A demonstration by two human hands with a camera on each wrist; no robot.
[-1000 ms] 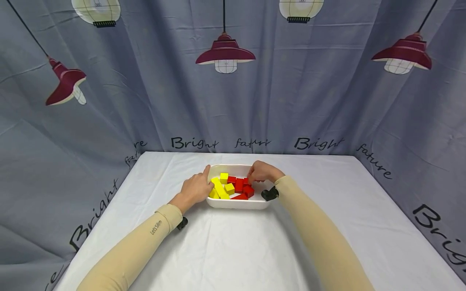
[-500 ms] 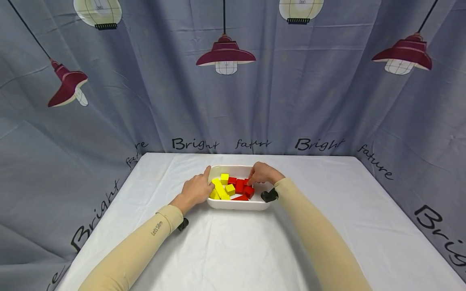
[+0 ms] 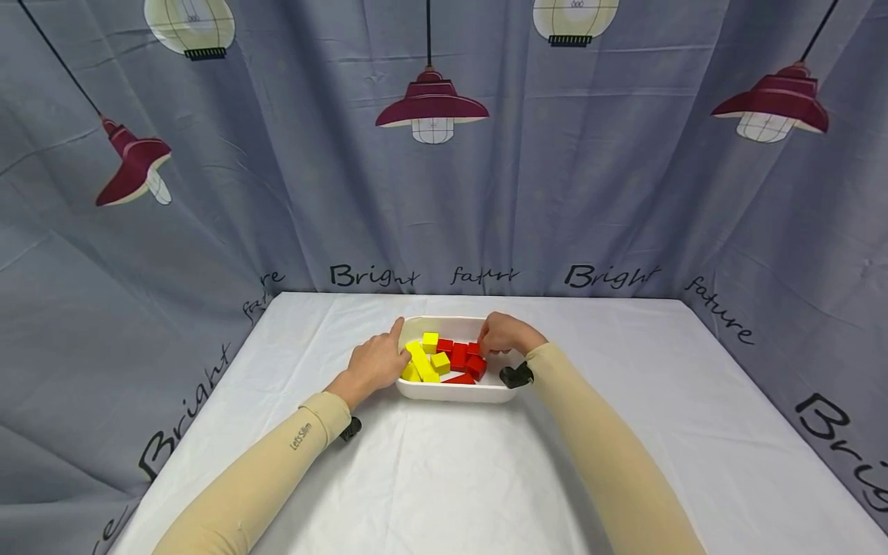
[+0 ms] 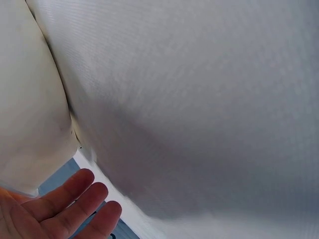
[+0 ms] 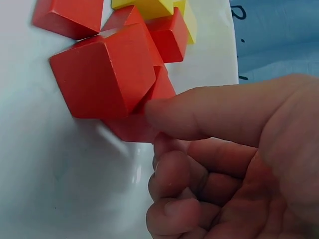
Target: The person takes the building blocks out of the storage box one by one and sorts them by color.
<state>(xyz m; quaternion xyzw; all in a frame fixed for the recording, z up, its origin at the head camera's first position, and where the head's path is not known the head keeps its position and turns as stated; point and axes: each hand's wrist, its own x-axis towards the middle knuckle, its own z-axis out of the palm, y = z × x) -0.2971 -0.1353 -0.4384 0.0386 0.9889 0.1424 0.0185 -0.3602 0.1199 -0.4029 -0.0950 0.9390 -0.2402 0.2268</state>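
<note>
Where the right hand [image 5: 239, 159] curls, red blocks [image 5: 102, 77] lie — at its thumbtip.

The right hand [image 5: 234, 159] touches a red block [image 5: 162, 88] near yellow blocks [image 5: 147, 7].

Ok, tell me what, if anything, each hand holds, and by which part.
Left hand: the tray, by its left end. Right hand: at a red block inside; whether it pinches that cannot be told.
</note>
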